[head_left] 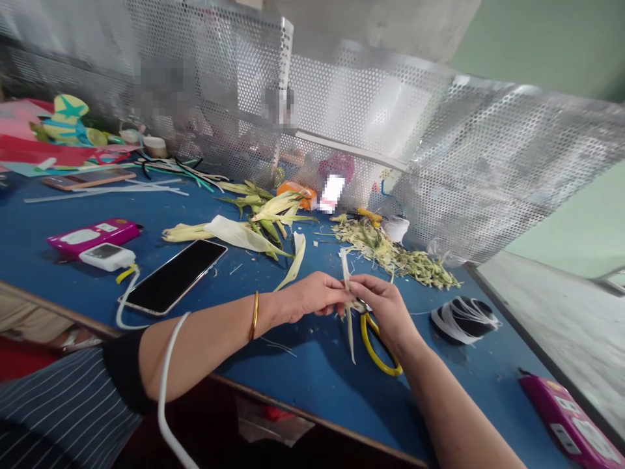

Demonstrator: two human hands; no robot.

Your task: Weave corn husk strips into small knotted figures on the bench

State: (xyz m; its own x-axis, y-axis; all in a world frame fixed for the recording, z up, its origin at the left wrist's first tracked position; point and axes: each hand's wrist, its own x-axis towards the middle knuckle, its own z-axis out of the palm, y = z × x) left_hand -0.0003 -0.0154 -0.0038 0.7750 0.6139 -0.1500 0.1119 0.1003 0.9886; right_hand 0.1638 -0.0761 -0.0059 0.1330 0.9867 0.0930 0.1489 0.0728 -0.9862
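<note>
My left hand [312, 296] and my right hand [383, 306] meet over the blue table [303, 371], both pinching a thin pale strip of corn husk [347, 306] that runs upright between them. My right hand also rests against yellow-handled scissors [375, 345], whose loop lies on the table below the palm. A gold bangle [254, 316] circles my left wrist. Whole green and pale husks [258, 218] lie behind my hands.
A heap of husk trimmings [400, 254] lies at the back right. A black phone [173, 277], a white charger [105, 256] with cable and a pink device [92, 234] are at left. A coil of white cord [463, 318] and another pink device [569, 420] are at right. A perforated metal screen [439, 150] stands behind.
</note>
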